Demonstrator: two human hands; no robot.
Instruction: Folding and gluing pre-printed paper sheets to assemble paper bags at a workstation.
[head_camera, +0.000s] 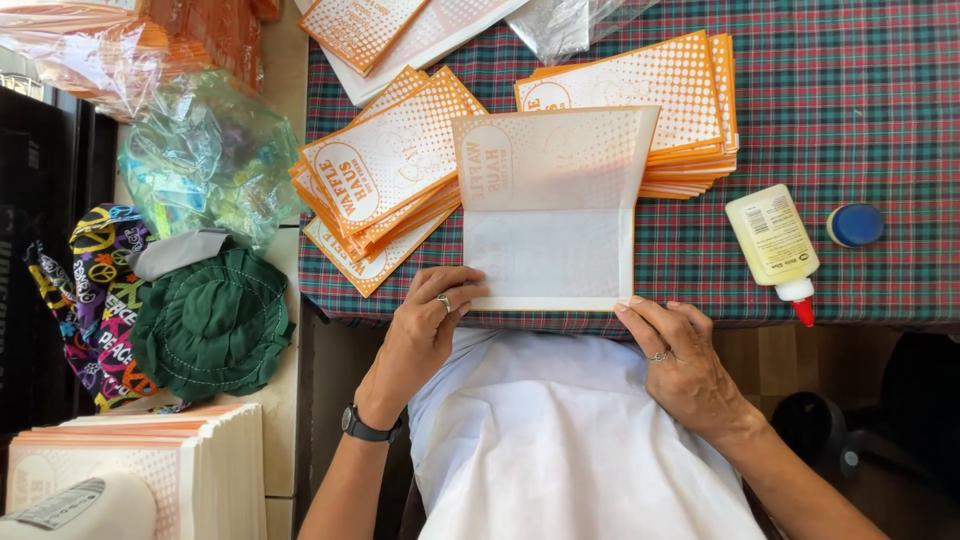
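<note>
We find the folded paper bag flat at the surface edge, long axis running away from us. Our left hand presses its near-left corner; our right hand fingertips touch the near-right corner. Neither grip encloses anything.

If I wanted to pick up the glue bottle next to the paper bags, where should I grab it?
Probably around the wide pale-yellow body of the glue bottle, coming from above with fingers on its two long sides. It lies flat on the checked tablecloth, red tip pointing toward the person, so the thin nozzle is a poor grip. The right hand is nearest; the blue cap sits apart.
</note>
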